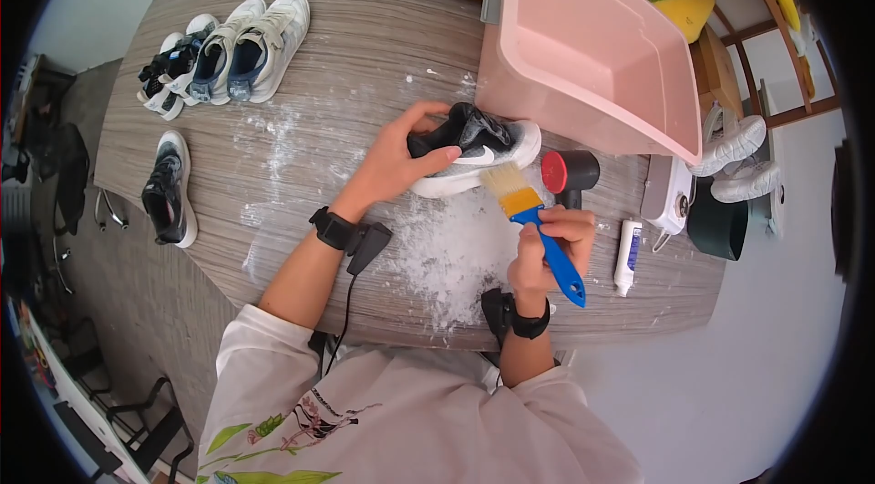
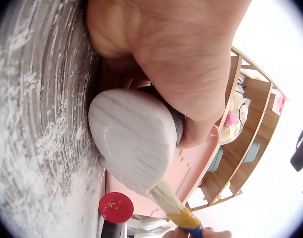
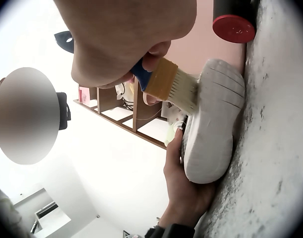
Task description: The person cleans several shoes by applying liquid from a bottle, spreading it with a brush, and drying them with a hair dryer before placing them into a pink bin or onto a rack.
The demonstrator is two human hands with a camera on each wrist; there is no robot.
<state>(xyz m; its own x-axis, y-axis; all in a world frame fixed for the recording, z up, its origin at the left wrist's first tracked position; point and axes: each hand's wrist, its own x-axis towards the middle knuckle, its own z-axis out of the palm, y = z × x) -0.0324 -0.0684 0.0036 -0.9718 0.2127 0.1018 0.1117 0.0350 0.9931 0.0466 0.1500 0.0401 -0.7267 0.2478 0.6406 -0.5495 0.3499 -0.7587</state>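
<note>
My left hand grips a black and grey sneaker with a white sole by its heel end, the thumb along the near side. The sole's side wall faces the right wrist camera, and white powder coats the shoe. In my right hand is a paintbrush with a blue handle, yellow ferrule and pale bristles. Its bristles meet the toe end of the sole in both wrist views. White powder is spread thickly on the table below the shoe.
A pink tub stands just beyond the shoe. To the right are a black cylinder with a red end, a white tube and a white device. Several shoes line the back left; one dark sneaker lies nearer the left edge.
</note>
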